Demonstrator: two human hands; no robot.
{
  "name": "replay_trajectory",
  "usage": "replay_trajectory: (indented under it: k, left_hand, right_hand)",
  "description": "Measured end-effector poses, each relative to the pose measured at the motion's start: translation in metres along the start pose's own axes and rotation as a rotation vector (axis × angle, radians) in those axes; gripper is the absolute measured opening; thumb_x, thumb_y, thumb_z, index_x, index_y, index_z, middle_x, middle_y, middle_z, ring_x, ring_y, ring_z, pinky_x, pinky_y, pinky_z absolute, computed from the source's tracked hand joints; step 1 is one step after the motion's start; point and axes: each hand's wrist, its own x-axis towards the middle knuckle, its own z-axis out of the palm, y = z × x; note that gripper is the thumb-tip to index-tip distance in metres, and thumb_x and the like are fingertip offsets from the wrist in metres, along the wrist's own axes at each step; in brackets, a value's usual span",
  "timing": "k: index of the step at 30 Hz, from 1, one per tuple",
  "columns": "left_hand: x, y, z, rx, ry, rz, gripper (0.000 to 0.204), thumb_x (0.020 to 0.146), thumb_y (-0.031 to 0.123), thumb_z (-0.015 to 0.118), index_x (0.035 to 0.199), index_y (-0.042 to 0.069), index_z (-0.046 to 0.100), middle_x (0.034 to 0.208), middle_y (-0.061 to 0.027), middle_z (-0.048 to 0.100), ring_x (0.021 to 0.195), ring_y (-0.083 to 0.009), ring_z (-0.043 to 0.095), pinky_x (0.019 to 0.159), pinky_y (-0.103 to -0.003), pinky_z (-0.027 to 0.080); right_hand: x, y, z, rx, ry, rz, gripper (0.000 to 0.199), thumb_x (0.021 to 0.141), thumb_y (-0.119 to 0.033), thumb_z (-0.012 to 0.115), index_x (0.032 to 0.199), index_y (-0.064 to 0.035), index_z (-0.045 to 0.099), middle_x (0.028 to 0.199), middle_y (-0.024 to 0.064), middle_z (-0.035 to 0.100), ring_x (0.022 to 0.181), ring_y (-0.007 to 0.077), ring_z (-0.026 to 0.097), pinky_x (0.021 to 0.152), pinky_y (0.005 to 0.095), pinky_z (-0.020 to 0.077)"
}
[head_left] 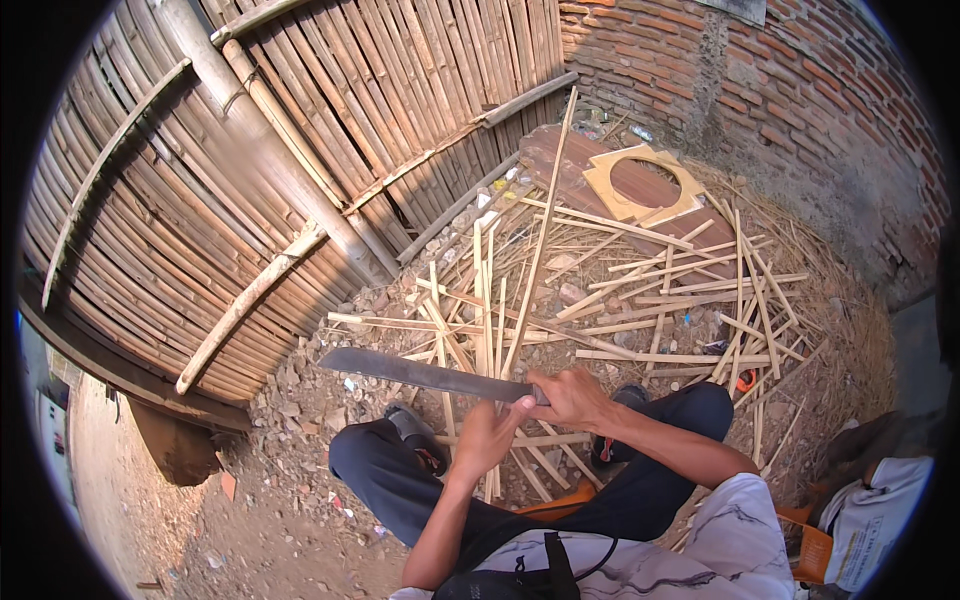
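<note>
My right hand [575,400] is closed round the handle of a machete [430,374]. Its broad dark blade points left, lying nearly level above the ground between my knees. Just below the blade, my left hand [485,437] is closed, its thumb by the machete's handle end. A long bamboo strip [546,225] slants from the far side down behind the blade to my left hand, which grips its near end; the fingers partly hide that end. Many split bamboo strips [640,320] lie crisscrossed on the ground in front of me.
A bamboo slat wall [300,130] rises at the left, a brick wall [800,110] at the back right. A yellowish board with a round hole [610,200] lies on a brown plank [555,165]. An orange object [746,380] sits right of my knee; a white sack [870,520] stands lower right.
</note>
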Motion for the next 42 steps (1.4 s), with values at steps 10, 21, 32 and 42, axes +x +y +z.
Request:
replay_trajectory:
  k: [10,21,32,42]
  left_hand:
    - [0.003,0.006,0.004,0.021,0.023,-0.123,0.049,0.099,0.040,0.069,0.116,-0.005,0.063,0.082,-0.0255,0.068,0.072,-0.0351,0.067,0.069,-0.044,0.051]
    - [0.004,0.010,-0.001,0.068,-0.012,-0.167,0.050,0.098,0.041,0.071,0.107,-0.008,0.062,0.073,-0.0197,0.064,0.064,-0.0290,0.062,0.064,-0.041,0.050]
    - [-0.013,0.000,-0.004,0.117,0.001,-0.166,0.052,0.098,0.044,0.069,0.100,-0.007,0.061,0.066,-0.0198,0.060,0.059,-0.0371,0.059,0.061,-0.046,0.048]
    - [-0.014,0.012,-0.014,0.168,-0.012,-0.106,0.051,0.097,0.042,0.072,0.106,-0.007,0.062,0.068,-0.0208,0.063,0.063,-0.0361,0.066,0.060,-0.046,0.049]
  right_hand:
    - [0.008,0.003,0.004,0.102,-0.030,0.066,0.059,0.096,-0.061,0.059,0.099,-0.0023,0.067,0.052,0.0172,0.057,0.049,0.0388,0.062,0.050,0.0490,0.0486]
    - [0.012,0.008,-0.005,0.054,-0.033,0.060,0.063,0.095,-0.063,0.059,0.101,-0.0008,0.068,0.050,0.0176,0.054,0.047,0.0375,0.061,0.049,0.0473,0.0475]
    - [0.018,0.012,-0.020,0.084,-0.088,0.199,0.069,0.097,-0.065,0.055,0.100,0.0019,0.070,0.055,0.0214,0.057,0.055,0.0402,0.064,0.056,0.0506,0.0497]
    - [0.017,0.007,-0.014,0.098,-0.112,0.013,0.063,0.095,-0.067,0.054,0.093,-0.0055,0.071,0.052,0.0179,0.055,0.052,0.0383,0.062,0.052,0.0481,0.0475]
